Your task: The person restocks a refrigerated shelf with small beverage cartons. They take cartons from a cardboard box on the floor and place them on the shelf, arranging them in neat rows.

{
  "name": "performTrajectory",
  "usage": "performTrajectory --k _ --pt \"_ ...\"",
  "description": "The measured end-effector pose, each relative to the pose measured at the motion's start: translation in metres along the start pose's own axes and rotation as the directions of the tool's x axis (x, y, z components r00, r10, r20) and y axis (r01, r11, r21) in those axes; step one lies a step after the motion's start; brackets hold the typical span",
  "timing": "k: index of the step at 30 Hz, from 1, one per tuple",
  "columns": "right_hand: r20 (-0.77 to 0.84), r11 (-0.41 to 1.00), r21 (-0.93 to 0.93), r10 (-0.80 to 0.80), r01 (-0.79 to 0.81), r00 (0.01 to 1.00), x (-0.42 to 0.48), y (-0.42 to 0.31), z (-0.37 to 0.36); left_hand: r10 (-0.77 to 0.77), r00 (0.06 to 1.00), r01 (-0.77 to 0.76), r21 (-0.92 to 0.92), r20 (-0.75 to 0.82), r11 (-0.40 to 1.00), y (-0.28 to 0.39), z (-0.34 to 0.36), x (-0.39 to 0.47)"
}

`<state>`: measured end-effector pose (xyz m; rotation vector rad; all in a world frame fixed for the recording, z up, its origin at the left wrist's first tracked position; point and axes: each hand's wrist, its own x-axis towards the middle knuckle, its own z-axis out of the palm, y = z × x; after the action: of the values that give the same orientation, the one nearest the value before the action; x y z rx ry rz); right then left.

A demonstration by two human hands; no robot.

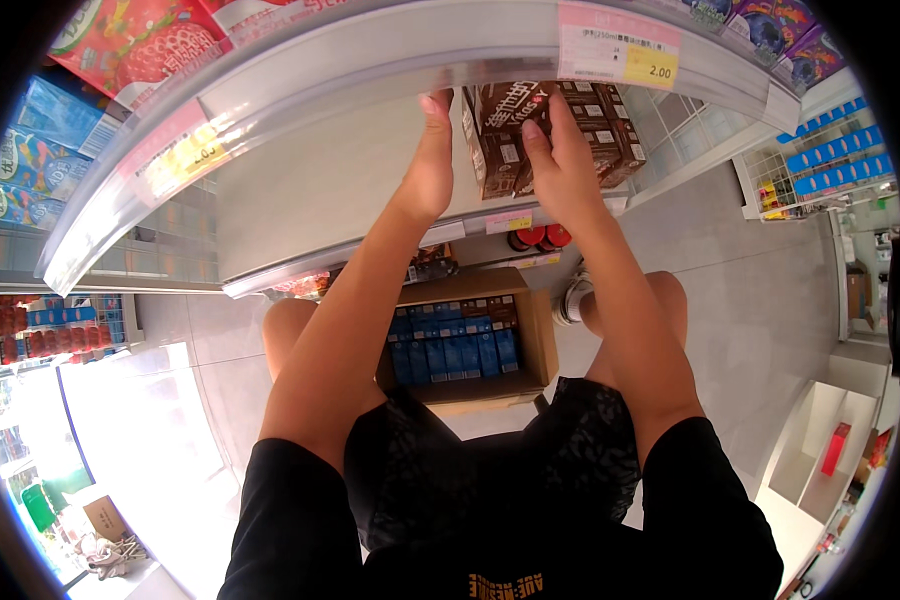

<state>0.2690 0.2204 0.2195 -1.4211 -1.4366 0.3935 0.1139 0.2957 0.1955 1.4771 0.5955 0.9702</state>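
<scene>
Brown Vitasoy drink cartons (604,120) stand grouped at the right end of a pale shelf board (307,180). My right hand (566,169) is at the front of this group, thumb and fingers on a tilted brown carton (511,112). Just left of the cartons, my left hand (431,161) reaches over the bare board, thumb up and holding nothing I can see. Its fingertips are partly hidden by the upper shelf's lip. Between my knees an opened cardboard box (536,330) holds rows of blue cartons (450,352) and a few brown ones (501,309).
The upper shelf's clear price rail (390,67) curves close above my hands. Red drink packs (157,60) and blue packs (37,165) sit on it at left. Red-lidded jars (551,238) stand below the board. Wire racks (765,172) flank the tiled floor (735,285).
</scene>
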Motion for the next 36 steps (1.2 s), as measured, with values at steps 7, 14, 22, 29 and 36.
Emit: performTrajectory --k 7,14,22,29,36 --pt "0.008 1.000 0.008 -0.004 0.004 1.000 0.002 0.005 -0.001 -0.011 1.000 0.010 0.045 0.026 0.999 0.002 0.001 -0.005" --pt "-0.094 0.996 -0.039 -0.078 0.074 0.992 0.004 0.014 0.000 -0.006 0.998 0.003 0.046 0.056 0.999 0.001 0.007 -0.005" --pt "0.062 0.874 0.262 -0.439 0.410 0.896 -0.079 -0.003 0.014 -0.206 0.944 0.265 0.221 -0.257 0.939 0.036 -0.011 -0.064" --pt "0.967 0.970 -0.082 0.022 0.230 0.254 -0.207 0.020 0.089 -0.783 0.529 0.468 0.657 0.328 0.591 0.008 -0.060 -0.162" --pt "0.719 0.580 -0.690 0.480 0.433 0.503 -0.288 0.158 0.116 -0.926 0.258 0.146 0.936 0.277 0.320 -0.067 -0.057 -0.191"
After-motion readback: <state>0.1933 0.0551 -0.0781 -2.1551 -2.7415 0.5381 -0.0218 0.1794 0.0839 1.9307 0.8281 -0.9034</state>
